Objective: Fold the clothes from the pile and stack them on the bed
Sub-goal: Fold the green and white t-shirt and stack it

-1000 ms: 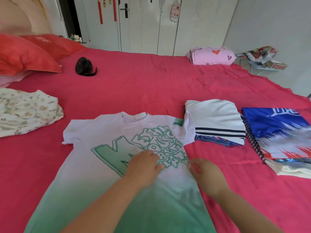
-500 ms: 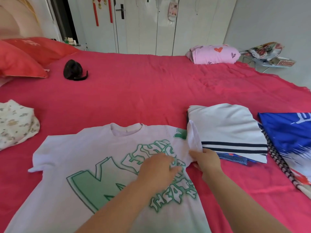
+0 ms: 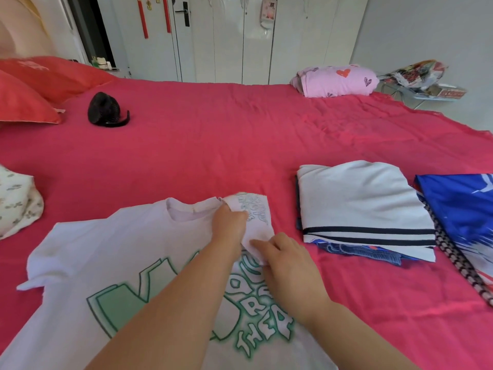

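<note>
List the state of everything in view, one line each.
T-shirt: flat, print up, one sleeve side folded in.
Left hand: grips the fold by the collar.
Right hand: fingertips on the folded flap; grip unclear.
Striped top: folded, on top of a small stack.
Blue jersey: folded flat.
Floral cloth: crumpled, unfolded.
Wardrobe doors: shut.

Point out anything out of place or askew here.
A black object lies on the red sheet near the pillows, apart from the clothes. In the folded stack, a blue patterned garment pokes out askew under the white striped garment. On the T-shirt, the turned-in sleeve is just folding under way.
</note>
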Tool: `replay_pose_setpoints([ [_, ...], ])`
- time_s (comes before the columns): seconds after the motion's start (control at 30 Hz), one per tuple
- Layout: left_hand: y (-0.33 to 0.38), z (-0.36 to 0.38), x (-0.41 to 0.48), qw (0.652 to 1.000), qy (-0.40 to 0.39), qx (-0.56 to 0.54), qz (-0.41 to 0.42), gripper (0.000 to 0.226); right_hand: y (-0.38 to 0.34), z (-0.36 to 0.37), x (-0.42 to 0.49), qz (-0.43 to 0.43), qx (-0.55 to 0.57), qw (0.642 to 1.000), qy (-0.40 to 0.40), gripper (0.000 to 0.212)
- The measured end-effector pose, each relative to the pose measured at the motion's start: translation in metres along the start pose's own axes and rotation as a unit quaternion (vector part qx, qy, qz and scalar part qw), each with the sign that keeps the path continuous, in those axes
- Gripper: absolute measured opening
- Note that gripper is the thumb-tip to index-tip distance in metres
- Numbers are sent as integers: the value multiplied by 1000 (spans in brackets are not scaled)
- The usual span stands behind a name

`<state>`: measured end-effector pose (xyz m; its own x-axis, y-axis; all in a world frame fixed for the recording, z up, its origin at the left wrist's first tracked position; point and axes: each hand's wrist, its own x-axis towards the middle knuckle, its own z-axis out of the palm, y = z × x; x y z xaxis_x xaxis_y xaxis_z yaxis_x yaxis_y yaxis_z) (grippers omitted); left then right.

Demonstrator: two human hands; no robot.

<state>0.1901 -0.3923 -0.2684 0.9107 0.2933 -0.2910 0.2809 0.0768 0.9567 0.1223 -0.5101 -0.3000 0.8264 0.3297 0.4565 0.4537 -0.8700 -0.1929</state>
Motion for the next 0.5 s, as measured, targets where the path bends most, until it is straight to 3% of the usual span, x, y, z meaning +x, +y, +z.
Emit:
replay_pose_setpoints([
  [0.07, -8, -13, 8, 998, 33, 32, 35, 34, 1, 3, -7, -2, 39, 999, -16, 47],
  [0.13, -18, -27, 12, 985, 58, 139, 89, 45, 1, 5, -13, 0, 61, 998, -16, 35],
  [0.23, -28, -41, 5, 948, 63, 249, 189, 66, -1, 5, -12, 32, 79, 996, -7, 38],
  [0.27, -31, -42, 1, 924, 60, 299, 232, 66, -3, 3, -10, 45, 62, 997, -18, 43],
  [0.33, -37, -42, -3, 837, 32, 468, 282, 57, -8, 3, -6, 62, 13, 992, -107, 70],
  [0.4, -44, -45, -3, 748, -25, 612, 255, 51, -6, 6, -10, 82, -3, 964, -251, 105],
  [0.43, -44, -47, -3, 735, -48, 636, 229, 51, -4, 6, -11, 95, -6, 948, -302, 117],
  [0.5, -40, -54, -6, 748, -45, 618, 238, 50, -7, 1, -8, 106, -17, 940, -324, 129],
])
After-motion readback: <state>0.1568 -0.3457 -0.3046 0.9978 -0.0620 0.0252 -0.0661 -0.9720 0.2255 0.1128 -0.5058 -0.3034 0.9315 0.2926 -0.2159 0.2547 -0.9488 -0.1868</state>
